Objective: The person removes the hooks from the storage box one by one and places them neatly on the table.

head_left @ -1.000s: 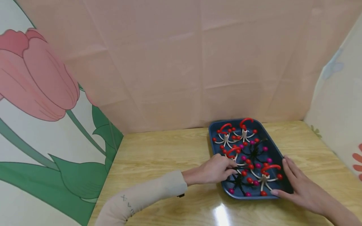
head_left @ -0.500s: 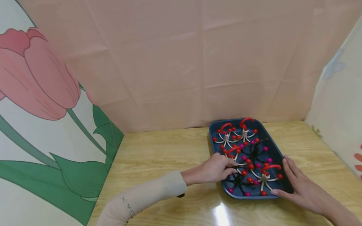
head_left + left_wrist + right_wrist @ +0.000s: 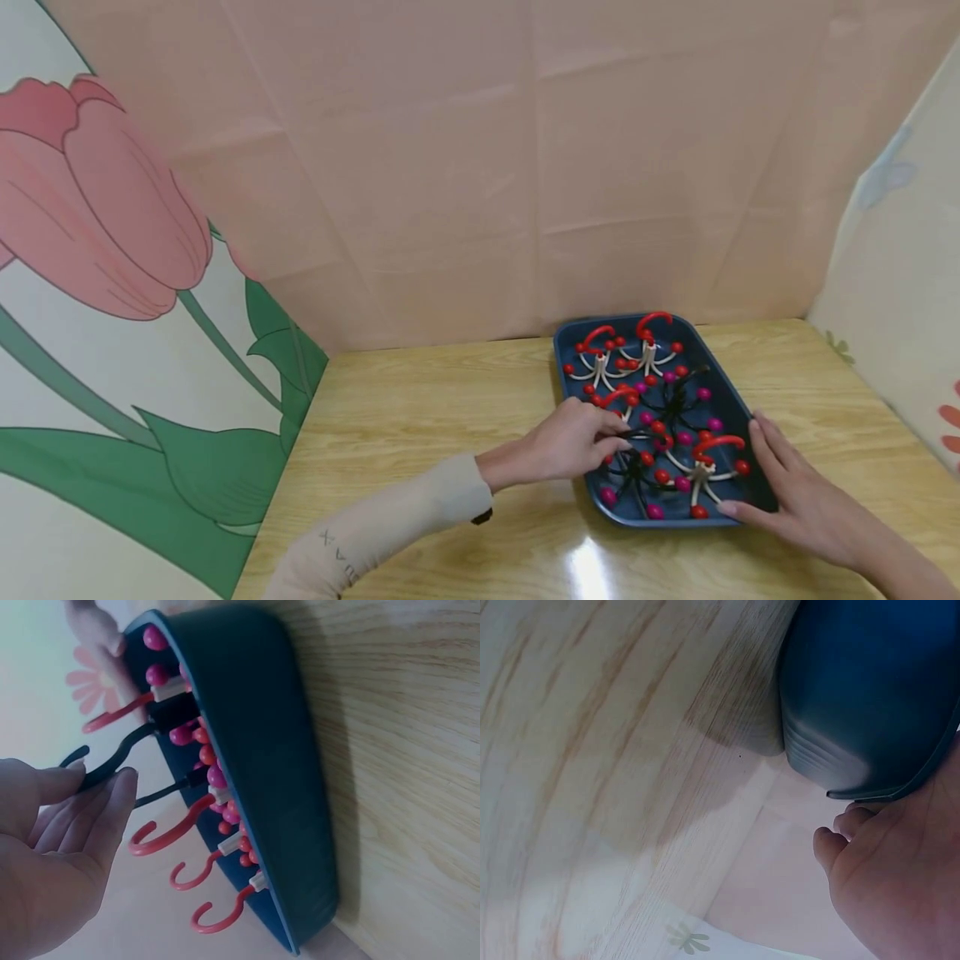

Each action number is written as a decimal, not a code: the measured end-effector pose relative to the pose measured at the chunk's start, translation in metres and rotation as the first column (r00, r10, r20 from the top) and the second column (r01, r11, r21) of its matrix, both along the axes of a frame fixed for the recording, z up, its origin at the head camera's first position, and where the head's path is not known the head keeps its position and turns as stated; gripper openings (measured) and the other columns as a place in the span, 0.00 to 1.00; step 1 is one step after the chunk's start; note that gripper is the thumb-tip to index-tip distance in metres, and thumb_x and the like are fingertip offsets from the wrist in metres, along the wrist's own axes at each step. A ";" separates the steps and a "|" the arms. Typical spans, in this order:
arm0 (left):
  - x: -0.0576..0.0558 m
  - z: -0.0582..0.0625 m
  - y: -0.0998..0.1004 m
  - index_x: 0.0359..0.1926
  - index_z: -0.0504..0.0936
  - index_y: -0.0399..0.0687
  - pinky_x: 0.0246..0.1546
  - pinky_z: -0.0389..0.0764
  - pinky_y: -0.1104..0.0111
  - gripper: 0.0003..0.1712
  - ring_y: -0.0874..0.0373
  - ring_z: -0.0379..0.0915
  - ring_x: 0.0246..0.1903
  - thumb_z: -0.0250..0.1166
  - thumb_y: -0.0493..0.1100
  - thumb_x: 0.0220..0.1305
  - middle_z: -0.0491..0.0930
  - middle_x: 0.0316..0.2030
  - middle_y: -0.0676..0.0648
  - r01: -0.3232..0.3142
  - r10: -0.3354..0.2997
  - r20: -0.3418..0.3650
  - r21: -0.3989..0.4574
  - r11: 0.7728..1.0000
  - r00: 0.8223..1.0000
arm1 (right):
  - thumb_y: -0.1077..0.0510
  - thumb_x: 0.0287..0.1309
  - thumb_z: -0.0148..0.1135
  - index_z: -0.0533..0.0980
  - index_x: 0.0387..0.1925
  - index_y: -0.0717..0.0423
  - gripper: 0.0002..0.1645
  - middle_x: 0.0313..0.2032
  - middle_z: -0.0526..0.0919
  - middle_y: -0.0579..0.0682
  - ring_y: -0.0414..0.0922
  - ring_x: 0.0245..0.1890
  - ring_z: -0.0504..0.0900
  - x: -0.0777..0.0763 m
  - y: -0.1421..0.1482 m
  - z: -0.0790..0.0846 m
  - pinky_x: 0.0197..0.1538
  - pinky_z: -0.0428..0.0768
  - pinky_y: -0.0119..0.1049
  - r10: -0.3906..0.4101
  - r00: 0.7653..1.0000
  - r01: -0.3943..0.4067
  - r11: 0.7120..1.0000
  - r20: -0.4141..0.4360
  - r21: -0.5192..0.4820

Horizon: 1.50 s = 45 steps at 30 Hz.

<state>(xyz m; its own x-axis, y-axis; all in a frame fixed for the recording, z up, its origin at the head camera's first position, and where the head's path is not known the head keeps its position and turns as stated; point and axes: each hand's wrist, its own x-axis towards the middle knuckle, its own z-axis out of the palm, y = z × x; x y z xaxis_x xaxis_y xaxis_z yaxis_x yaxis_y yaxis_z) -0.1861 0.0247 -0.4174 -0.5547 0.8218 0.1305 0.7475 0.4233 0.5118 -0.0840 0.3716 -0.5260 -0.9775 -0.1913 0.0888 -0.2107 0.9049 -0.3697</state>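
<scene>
A dark blue tray (image 3: 660, 524) on the table holds several octopus-shaped hangers with ball-tipped arms. My left hand (image 3: 564, 443) pinches the curved hook of a black hanger (image 3: 634, 469) with magenta balls, at the tray's front left. In the left wrist view, thumb and fingers meet on that black hook (image 3: 124, 748). Behind it lies a second black hanger (image 3: 677, 407). White-armed hangers with red hooks stand around them, one front right (image 3: 702, 473). My right hand (image 3: 810, 510) holds the tray's front right corner, fingers along the outer wall, thumb over the rim.
The tray stands toward the right of a wood-grain table (image 3: 442, 392). A pinkish-brown sheet (image 3: 450, 183) hangs along the back edge. A panel with a painted tulip (image 3: 127, 192) rises at the left, and a pale wall (image 3: 900, 317) at the right.
My left hand has shifted slightly left and up, and the black hanger has turned a little with it, its front magenta balls moving. The right hand and tray stay put.
</scene>
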 end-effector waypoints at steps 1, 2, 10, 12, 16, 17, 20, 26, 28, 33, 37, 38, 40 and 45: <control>0.000 0.001 0.000 0.58 0.88 0.45 0.22 0.69 0.87 0.16 0.80 0.74 0.20 0.65 0.46 0.77 0.92 0.48 0.52 -0.003 0.003 -0.002 -0.001 1.000 1.000 | 0.35 0.61 0.73 0.33 0.84 0.61 0.74 0.84 0.30 0.65 0.61 0.85 0.28 0.000 0.000 0.000 0.56 0.21 0.07 0.001 1.000 -0.001 1.000 -0.007 0.001; 0.000 0.001 -0.001 0.58 0.88 0.45 0.23 0.69 0.87 0.16 0.80 0.74 0.20 0.65 0.46 0.77 0.92 0.48 0.51 -0.006 0.006 -0.001 0.005 1.000 1.000 | 0.36 0.60 0.74 0.34 0.84 0.61 0.75 0.84 0.30 0.65 0.61 0.85 0.29 0.000 0.000 0.000 0.57 0.21 0.07 0.002 1.000 -0.002 1.000 -0.015 0.001; 0.002 0.009 -0.005 0.58 0.88 0.45 0.21 0.68 0.86 0.17 0.83 0.73 0.24 0.67 0.46 0.75 0.92 0.47 0.52 -0.035 0.033 0.042 0.040 0.999 0.999 | 0.34 0.62 0.71 0.32 0.84 0.60 0.74 0.84 0.28 0.64 0.66 0.84 0.31 0.000 -0.001 0.001 0.55 0.20 0.08 -0.006 1.000 0.006 1.000 0.030 -0.004; 0.004 0.011 -0.006 0.59 0.88 0.45 0.18 0.65 0.85 0.17 0.83 0.70 0.20 0.66 0.46 0.75 0.92 0.48 0.52 -0.044 0.042 0.059 0.039 0.998 0.997 | 0.35 0.62 0.72 0.32 0.84 0.61 0.74 0.84 0.28 0.65 0.66 0.84 0.31 0.000 0.000 0.002 0.56 0.20 0.07 -0.003 1.000 0.003 1.000 0.028 -0.007; 0.006 0.017 -0.008 0.58 0.88 0.45 0.15 0.62 0.83 0.16 0.80 0.68 0.16 0.67 0.45 0.75 0.92 0.47 0.52 -0.063 0.058 0.091 0.057 0.996 0.994 | 0.35 0.62 0.72 0.32 0.84 0.60 0.74 0.84 0.27 0.63 0.66 0.84 0.30 0.000 0.000 0.002 0.55 0.20 0.08 -0.004 1.000 0.004 1.000 0.029 -0.010; 0.007 0.018 -0.009 0.58 0.88 0.46 0.15 0.63 0.83 0.16 0.80 0.68 0.16 0.67 0.45 0.75 0.93 0.46 0.52 -0.068 0.062 0.095 0.063 0.996 0.994 | 0.35 0.62 0.71 0.31 0.84 0.60 0.74 0.84 0.26 0.62 0.66 0.84 0.30 0.000 -0.001 0.002 0.55 0.20 0.08 -0.005 0.999 0.005 1.000 0.033 -0.011; 0.006 0.022 -0.012 0.57 0.89 0.46 0.19 0.68 0.85 0.15 0.81 0.75 0.22 0.66 0.45 0.75 0.93 0.46 0.52 -0.079 0.070 0.093 0.097 0.992 0.993 | 0.35 0.63 0.71 0.30 0.83 0.59 0.74 0.84 0.23 0.60 0.67 0.84 0.30 0.000 -0.001 0.002 0.54 0.20 0.09 -0.009 0.999 0.010 1.000 0.046 -0.012; 0.002 0.035 -0.021 0.57 0.89 0.48 0.33 0.79 0.85 0.15 0.77 0.86 0.39 0.66 0.46 0.76 0.92 0.48 0.52 -0.141 0.112 0.164 0.176 0.974 0.980 | 0.33 0.65 0.68 0.28 0.83 0.59 0.74 0.83 0.21 0.60 0.69 0.83 0.29 -0.001 0.000 0.002 0.69 0.15 0.25 -0.023 0.995 0.026 0.999 0.100 -0.028; 0.000 0.039 -0.025 0.57 0.89 0.47 0.34 0.81 0.84 0.15 0.73 0.88 0.40 0.67 0.45 0.75 0.93 0.47 0.51 -0.172 0.126 0.215 0.213 0.962 0.969 | 0.32 0.65 0.68 0.28 0.83 0.59 0.74 0.83 0.21 0.62 0.71 0.83 0.30 -0.002 0.000 0.002 0.80 0.21 0.50 -0.028 0.993 0.032 0.999 0.117 -0.033; -0.004 0.047 -0.033 0.53 0.91 0.47 0.37 0.84 0.80 0.13 0.71 0.89 0.39 0.71 0.44 0.71 0.93 0.46 0.48 -0.242 0.155 0.292 0.294 0.925 0.944 | 0.31 0.64 0.68 0.29 0.83 0.60 0.75 0.83 0.23 0.66 0.73 0.82 0.31 -0.004 0.000 0.003 0.66 0.55 0.83 -0.036 0.989 0.042 0.998 0.141 -0.036; -0.007 0.053 -0.043 0.52 0.92 0.48 0.36 0.86 0.76 0.13 0.73 0.87 0.36 0.72 0.45 0.70 0.93 0.43 0.49 -0.313 0.181 0.364 0.345 0.885 0.914 | 0.30 0.63 0.68 0.29 0.83 0.62 0.75 0.83 0.25 0.69 0.75 0.81 0.34 -0.005 0.000 0.005 0.61 0.63 0.82 -0.043 0.988 0.045 0.999 0.146 -0.012; -0.008 0.054 -0.045 0.52 0.92 0.48 0.37 0.87 0.75 0.13 0.72 0.88 0.36 0.72 0.45 0.70 0.93 0.43 0.49 -0.325 0.179 0.382 0.361 0.874 0.907 | 0.30 0.63 0.68 0.29 0.83 0.62 0.76 0.82 0.25 0.69 0.75 0.81 0.34 -0.005 0.000 0.005 0.61 0.64 0.82 -0.043 0.988 0.045 0.999 0.146 -0.006; -0.011 0.056 -0.051 0.53 0.91 0.47 0.38 0.88 0.73 0.13 0.70 0.89 0.37 0.72 0.45 0.70 0.93 0.43 0.49 -0.349 0.179 0.413 0.384 0.855 0.893 | 0.29 0.63 0.68 0.30 0.83 0.62 0.76 0.82 0.25 0.70 0.76 0.81 0.35 -0.006 0.000 0.006 0.60 0.66 0.82 -0.044 0.988 0.043 0.999 0.150 0.007; -0.020 0.057 -0.066 0.55 0.90 0.44 0.40 0.87 0.73 0.15 0.64 0.91 0.40 0.70 0.44 0.72 0.93 0.44 0.46 -0.353 0.167 0.414 0.427 0.832 0.895 | 0.29 0.63 0.67 0.30 0.83 0.63 0.75 0.82 0.26 0.71 0.76 0.81 0.35 -0.006 0.000 0.006 0.59 0.67 0.82 -0.041 0.988 0.039 0.999 0.151 0.018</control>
